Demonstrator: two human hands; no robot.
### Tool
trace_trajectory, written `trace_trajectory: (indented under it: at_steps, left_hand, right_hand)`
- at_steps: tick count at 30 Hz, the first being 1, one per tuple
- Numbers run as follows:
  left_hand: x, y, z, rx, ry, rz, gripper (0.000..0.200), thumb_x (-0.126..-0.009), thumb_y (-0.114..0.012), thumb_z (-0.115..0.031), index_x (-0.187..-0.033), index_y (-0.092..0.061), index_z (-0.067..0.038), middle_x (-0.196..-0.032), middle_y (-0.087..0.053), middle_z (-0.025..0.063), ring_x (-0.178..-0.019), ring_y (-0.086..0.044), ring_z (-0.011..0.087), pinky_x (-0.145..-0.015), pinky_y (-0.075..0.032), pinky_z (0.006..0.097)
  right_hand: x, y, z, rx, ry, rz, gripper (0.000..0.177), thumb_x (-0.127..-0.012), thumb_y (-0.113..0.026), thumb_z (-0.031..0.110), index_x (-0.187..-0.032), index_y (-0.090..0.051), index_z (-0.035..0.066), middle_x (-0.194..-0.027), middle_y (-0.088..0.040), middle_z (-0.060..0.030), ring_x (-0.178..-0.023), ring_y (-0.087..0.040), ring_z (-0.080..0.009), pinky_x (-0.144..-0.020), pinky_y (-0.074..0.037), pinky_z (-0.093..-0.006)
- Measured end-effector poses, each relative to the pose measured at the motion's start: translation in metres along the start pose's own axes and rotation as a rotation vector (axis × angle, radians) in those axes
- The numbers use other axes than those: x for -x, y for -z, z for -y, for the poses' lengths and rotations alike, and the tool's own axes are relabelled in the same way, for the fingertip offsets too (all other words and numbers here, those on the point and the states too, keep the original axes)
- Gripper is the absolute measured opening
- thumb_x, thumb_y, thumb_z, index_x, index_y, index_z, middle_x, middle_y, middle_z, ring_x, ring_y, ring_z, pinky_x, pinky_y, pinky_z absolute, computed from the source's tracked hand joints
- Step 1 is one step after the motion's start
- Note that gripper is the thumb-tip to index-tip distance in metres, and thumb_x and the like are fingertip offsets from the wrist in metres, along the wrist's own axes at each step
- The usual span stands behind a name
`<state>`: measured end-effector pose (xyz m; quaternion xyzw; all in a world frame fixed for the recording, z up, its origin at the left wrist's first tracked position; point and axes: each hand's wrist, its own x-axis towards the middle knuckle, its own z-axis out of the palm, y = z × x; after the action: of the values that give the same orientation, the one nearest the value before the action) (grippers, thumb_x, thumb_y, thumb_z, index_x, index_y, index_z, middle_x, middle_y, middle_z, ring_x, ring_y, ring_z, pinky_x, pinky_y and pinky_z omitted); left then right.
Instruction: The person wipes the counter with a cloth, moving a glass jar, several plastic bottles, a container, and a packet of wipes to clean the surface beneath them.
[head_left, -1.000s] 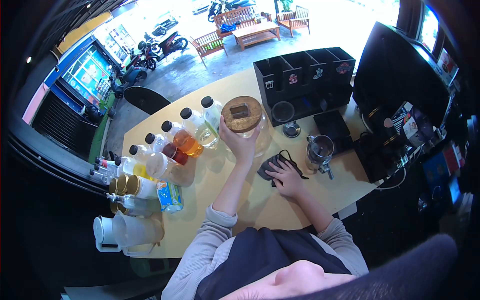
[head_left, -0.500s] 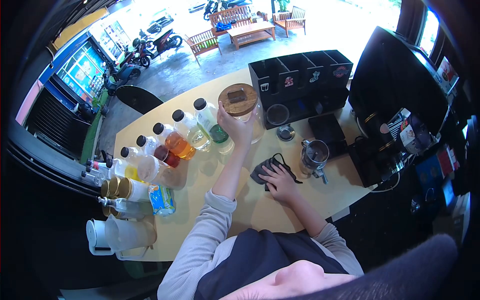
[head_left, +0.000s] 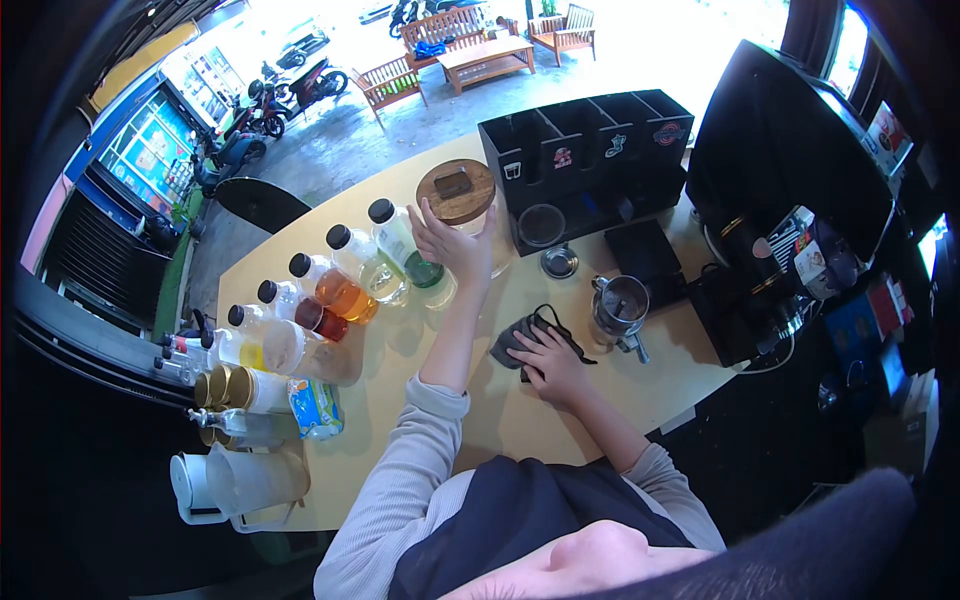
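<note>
My left hand (head_left: 455, 248) has its fingers spread at the near side of a clear jar (head_left: 500, 252) with a round wooden lid (head_left: 456, 192). The thumb and fingertips lie just below the lid's rim, overlapping the jar in this view. Just left of that hand stands a black-capped bottle with green liquid (head_left: 422, 270). On a dark grey drawstring pouch (head_left: 508, 346) my right hand (head_left: 550, 365) lies flat, fingers outstretched. A clear glass jug (head_left: 620, 303) stands to the right of the pouch, and a small round metal tin (head_left: 559, 262) sits behind it.
More bottles of coloured liquid, such as an orange one (head_left: 345, 293), line the table's left side. Plastic pitchers (head_left: 260, 475) and a wipes pack (head_left: 315, 408) stand near the left edge. A black compartment organizer (head_left: 590, 150) and a dark monitor (head_left: 790, 150) bound the far right.
My left hand has loosened from the jar's lid area, its fingers now more spread and lower. My right hand stays on the pouch. The whole view has shifted slightly.
</note>
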<state>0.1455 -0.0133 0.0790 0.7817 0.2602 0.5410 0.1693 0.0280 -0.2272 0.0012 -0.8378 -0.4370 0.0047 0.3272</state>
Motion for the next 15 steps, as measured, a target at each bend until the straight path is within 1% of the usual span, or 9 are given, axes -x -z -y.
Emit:
trace_trajectory:
  at_steps: [2,4,11,14,15]
  left_hand:
    - [-0.001,-0.001,0.002,0.032,0.000,0.008,0.112,-0.070,-0.085,-0.054,-0.152,-0.026,-0.006,-0.155,-0.033,0.0210,-0.143,-0.028,0.0397,-0.113,-0.020,0.0576]
    - [-0.001,-0.004,0.005,0.106,-0.039,-0.013,0.110,-0.070,-0.085,-0.053,-0.152,-0.027,-0.007,-0.155,-0.034,0.0190,-0.143,-0.029,0.0388,-0.113,-0.021,0.0567]
    - [-0.005,-0.013,0.005,0.095,-0.036,-0.043,0.108,-0.071,-0.084,-0.053,-0.151,-0.028,-0.007,-0.155,-0.034,0.0175,-0.142,-0.031,0.0381,-0.112,-0.024,0.0568]
    - [-0.008,-0.014,0.004,0.081,-0.022,-0.034,0.109,-0.071,-0.084,-0.053,-0.152,-0.027,-0.007,-0.154,-0.035,0.0176,-0.141,-0.032,0.0382,-0.111,-0.025,0.0569]
    - [-0.009,-0.013,0.003,0.068,0.001,0.002,0.112,-0.070,-0.084,-0.054,-0.153,-0.025,-0.006,-0.155,-0.033,0.0182,-0.142,-0.031,0.0388,-0.112,-0.024,0.0567]
  right_hand:
    - [0.000,0.001,0.001,-0.004,-0.001,0.001,0.037,-0.090,-0.059,0.015,-0.125,-0.069,0.017,-0.148,-0.054,-0.0073,-0.142,-0.042,-0.0325,-0.121,-0.026,-0.0496]
    - [-0.001,0.001,0.001,-0.001,-0.005,0.005,0.037,-0.090,-0.059,0.015,-0.126,-0.069,0.017,-0.149,-0.053,-0.0071,-0.142,-0.042,-0.0325,-0.121,-0.026,-0.0495]
    - [-0.001,0.003,0.004,0.016,-0.009,0.003,0.038,-0.090,-0.059,0.015,-0.126,-0.069,0.017,-0.148,-0.054,-0.0070,-0.142,-0.042,-0.0324,-0.122,-0.025,-0.0491]
    - [0.000,0.000,0.003,0.013,-0.008,-0.007,0.038,-0.089,-0.060,0.016,-0.126,-0.069,0.017,-0.148,-0.054,-0.0072,-0.142,-0.042,-0.0324,-0.122,-0.025,-0.0494]
    - [0.000,-0.001,0.003,0.012,-0.006,-0.007,0.039,-0.089,-0.060,0.016,-0.127,-0.069,0.017,-0.148,-0.054,-0.0072,-0.142,-0.042,-0.0325,-0.122,-0.025,-0.0496]
